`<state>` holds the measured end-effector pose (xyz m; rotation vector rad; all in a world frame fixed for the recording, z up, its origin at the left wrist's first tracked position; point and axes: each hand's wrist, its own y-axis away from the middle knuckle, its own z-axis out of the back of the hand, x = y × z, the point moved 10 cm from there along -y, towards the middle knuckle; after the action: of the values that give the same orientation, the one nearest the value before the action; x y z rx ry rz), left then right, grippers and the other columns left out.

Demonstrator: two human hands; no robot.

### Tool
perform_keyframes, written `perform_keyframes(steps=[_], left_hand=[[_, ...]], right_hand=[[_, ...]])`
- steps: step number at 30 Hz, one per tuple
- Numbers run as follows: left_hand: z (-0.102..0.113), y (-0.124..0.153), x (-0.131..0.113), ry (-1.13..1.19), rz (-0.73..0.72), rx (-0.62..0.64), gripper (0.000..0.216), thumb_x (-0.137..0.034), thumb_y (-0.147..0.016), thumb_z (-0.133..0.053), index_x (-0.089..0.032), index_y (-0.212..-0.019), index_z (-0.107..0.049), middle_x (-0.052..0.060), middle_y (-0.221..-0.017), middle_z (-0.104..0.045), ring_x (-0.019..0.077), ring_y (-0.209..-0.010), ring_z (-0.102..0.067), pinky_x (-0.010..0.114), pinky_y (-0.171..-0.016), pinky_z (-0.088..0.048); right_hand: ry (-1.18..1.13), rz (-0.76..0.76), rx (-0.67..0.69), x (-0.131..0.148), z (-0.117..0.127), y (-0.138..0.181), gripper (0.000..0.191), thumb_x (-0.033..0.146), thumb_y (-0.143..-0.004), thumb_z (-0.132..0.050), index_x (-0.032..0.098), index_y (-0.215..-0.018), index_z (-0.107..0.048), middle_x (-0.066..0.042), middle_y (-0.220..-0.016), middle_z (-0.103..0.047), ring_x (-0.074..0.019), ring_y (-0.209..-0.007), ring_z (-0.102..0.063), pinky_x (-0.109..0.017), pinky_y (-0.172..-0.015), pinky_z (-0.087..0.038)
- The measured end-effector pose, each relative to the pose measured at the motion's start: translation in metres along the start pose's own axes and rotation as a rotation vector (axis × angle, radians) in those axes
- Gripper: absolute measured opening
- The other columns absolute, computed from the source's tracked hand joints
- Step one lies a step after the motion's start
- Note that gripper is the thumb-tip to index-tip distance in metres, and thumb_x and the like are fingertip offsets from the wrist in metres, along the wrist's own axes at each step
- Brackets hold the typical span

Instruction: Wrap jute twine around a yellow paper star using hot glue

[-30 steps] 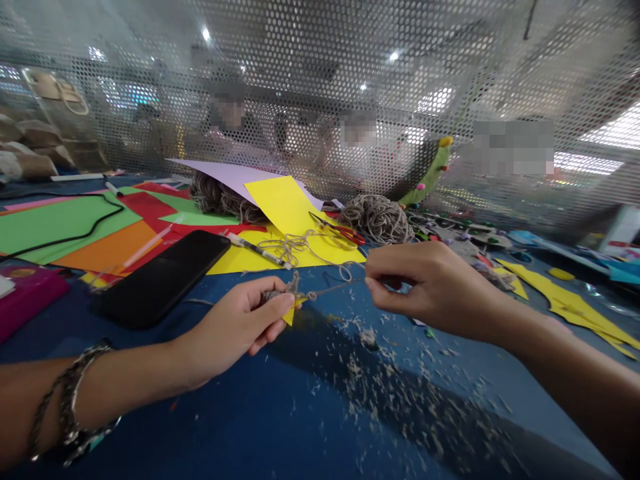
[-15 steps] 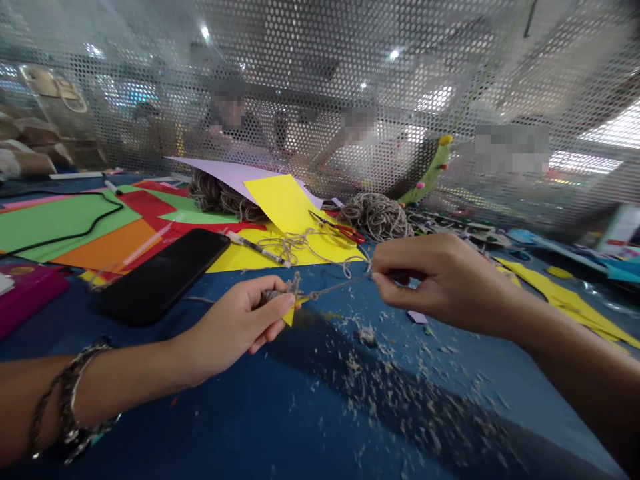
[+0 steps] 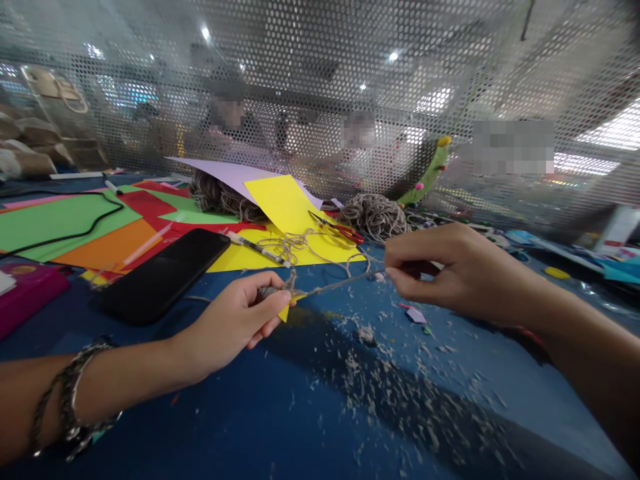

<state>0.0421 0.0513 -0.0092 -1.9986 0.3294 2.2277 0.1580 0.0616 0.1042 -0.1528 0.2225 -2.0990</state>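
Note:
My left hand [image 3: 235,325] is closed, pinching a small yellow paper piece [image 3: 285,312] partly wrapped in brown twine, just above the blue table [image 3: 280,413]. A strand of twine [image 3: 340,285] runs taut from that piece to my right hand [image 3: 450,270], which pinches the strand between thumb and fingers. Beyond my hands, loose twine [image 3: 295,245] trails over yellow paper [image 3: 290,207] toward a twine ball [image 3: 375,217]. A bracelet [image 3: 70,400] circles my left wrist.
A black phone [image 3: 165,275] lies left of my hands. Coloured paper sheets [image 3: 65,223], a pen [image 3: 257,250], red scissors [image 3: 340,230], a second twine bundle [image 3: 220,197] and a black cable [image 3: 75,233] lie behind. Twine fluff [image 3: 395,387] litters the table. A perforated screen [image 3: 320,93] stands at the back, people beyond it.
My right hand has moved right and slightly up, drawing the twine strand longer and tighter. My left hand stays almost in place, holding the yellow piece.

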Motion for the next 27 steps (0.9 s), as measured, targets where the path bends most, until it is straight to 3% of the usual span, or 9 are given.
perform_keyframes(steps=[13, 20, 23, 25, 27], left_hand=[[0.008, 0.001, 0.0, 0.039, -0.014, -0.061, 0.017, -0.029, -0.078, -0.044, -0.017, -0.066, -0.04, -0.012, -0.04, -0.035, 0.001, -0.032, -0.024, 0.01, -0.032, -0.021], [0.005, 0.001, -0.002, 0.019, -0.026, -0.023, 0.016, -0.03, -0.078, -0.044, -0.018, -0.068, -0.04, -0.012, -0.041, -0.034, 0.0019, -0.032, -0.025, 0.011, -0.031, -0.02], [0.002, 0.003, -0.003, -0.024, -0.034, 0.004, 0.016, -0.031, -0.08, -0.043, -0.019, -0.069, -0.039, -0.012, -0.042, -0.035, 0.002, -0.032, -0.027, 0.011, -0.032, -0.022], [-0.001, 0.004, -0.005, -0.056, -0.043, 0.029, 0.016, -0.031, -0.08, -0.042, -0.019, -0.07, -0.039, -0.012, -0.042, -0.036, 0.0021, -0.032, -0.028, 0.01, -0.033, -0.024], [-0.005, 0.005, -0.006, -0.082, -0.051, 0.054, 0.015, -0.03, -0.08, -0.042, -0.019, -0.071, -0.038, -0.012, -0.043, -0.036, 0.0022, -0.033, -0.03, 0.01, -0.033, -0.025]], right_hand=[[-0.005, 0.026, 0.13, -0.012, -0.005, 0.003, 0.02, 0.012, -0.068, -0.042, 0.017, -0.053, -0.03, 0.005, -0.051, -0.029, -0.004, -0.047, -0.027, -0.016, -0.043, -0.024], [-0.014, -0.021, 0.368, -0.019, -0.028, 0.01, 0.022, 0.017, -0.075, -0.043, 0.017, -0.054, -0.037, 0.005, -0.052, -0.037, -0.0049, -0.048, -0.035, -0.019, -0.048, -0.029], [-0.045, -0.059, 0.369, -0.015, -0.032, 0.011, 0.018, 0.027, -0.082, -0.04, 0.018, -0.085, -0.055, -0.002, -0.084, -0.056, -0.011, -0.077, -0.05, -0.025, -0.071, -0.038], [-0.081, -0.095, 0.263, -0.008, -0.028, 0.007, 0.039, 0.039, -0.08, -0.045, 0.019, -0.114, -0.046, -0.008, -0.113, -0.05, -0.0179, -0.102, -0.046, -0.033, -0.087, -0.034], [-0.178, -0.119, 0.175, 0.004, -0.029, 0.003, 0.053, 0.045, -0.077, -0.049, 0.019, -0.122, -0.039, -0.008, -0.12, -0.047, -0.0194, -0.107, -0.044, -0.035, -0.089, -0.035]])
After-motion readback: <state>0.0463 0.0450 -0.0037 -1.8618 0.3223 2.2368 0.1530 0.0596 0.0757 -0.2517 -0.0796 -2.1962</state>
